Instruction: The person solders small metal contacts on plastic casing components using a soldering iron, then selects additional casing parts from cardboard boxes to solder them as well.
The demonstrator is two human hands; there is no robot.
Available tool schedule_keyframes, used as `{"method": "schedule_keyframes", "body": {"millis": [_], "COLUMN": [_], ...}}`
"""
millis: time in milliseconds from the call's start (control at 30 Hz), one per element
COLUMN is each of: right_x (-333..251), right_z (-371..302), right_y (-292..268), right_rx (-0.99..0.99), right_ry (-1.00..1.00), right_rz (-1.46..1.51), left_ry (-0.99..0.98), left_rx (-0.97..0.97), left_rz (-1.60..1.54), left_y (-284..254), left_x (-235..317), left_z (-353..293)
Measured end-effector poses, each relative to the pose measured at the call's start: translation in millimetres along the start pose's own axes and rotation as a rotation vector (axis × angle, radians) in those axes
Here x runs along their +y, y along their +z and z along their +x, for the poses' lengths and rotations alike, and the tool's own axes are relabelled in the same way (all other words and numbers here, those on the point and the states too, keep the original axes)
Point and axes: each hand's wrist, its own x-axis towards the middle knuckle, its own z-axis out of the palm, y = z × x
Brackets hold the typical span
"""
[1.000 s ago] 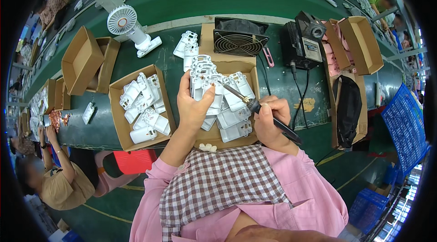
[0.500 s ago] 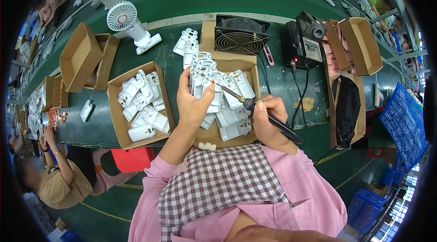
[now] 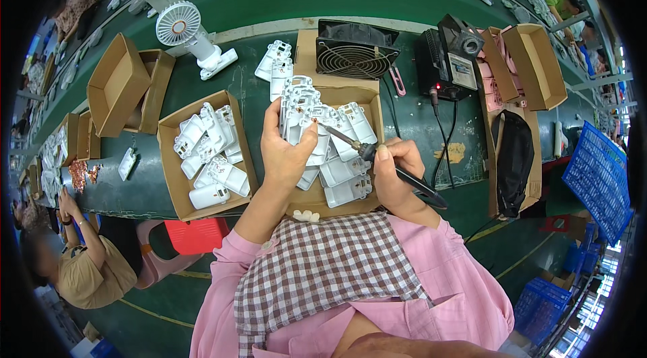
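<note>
My left hand (image 3: 286, 152) is closed around a white plastic housing (image 3: 294, 105), thumb on its near side. In my right hand (image 3: 399, 173) is a soldering iron (image 3: 369, 152), gripped like a pen by its black handle. Its tip reaches the housing close to my left thumb; whether it touches cannot be made out. Beneath both hands a cardboard box (image 3: 379, 105) holds several white housings (image 3: 344, 175). To the left, another cardboard box (image 3: 172, 179) contains more white housings (image 3: 220, 136). A few further white housings (image 3: 275, 65) lie beyond my left hand.
A black cooling fan (image 3: 357, 60) and a black soldering station (image 3: 441, 65) stand at the back, with cables (image 3: 445, 136) trailing near my right hand. A white handheld fan (image 3: 192, 38) stands back left. Cardboard trays (image 3: 532, 65) are at right. Another person (image 3: 94, 264) sits at left.
My hands, the housing and the soldering iron hold almost the same place. Items on the far green belt have shifted left. The person at left has moved their hands slightly.
</note>
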Motion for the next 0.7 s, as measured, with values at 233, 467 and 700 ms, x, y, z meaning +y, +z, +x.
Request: {"method": "schedule_keyframes", "body": {"millis": [233, 467, 700], "right_x": [1.5, -0.2, 4.7], "right_z": [0.5, 0.2, 0.1], "right_y": [-0.7, -0.7, 1.8], "right_rx": [-0.015, -0.026, 0.053], "right_ry": [0.007, 0.046, 0.037], "right_rz": [-0.013, -0.002, 0.136], "left_ry": [0.000, 0.011, 0.007], "left_rx": [0.000, 0.000, -0.025], "left_rz": [0.003, 0.031, 0.037], "left_y": [-0.4, -1.3, -1.6], "left_x": [-1.4, -1.5, -0.6], "left_z": [0.1, 0.2, -0.5]}}
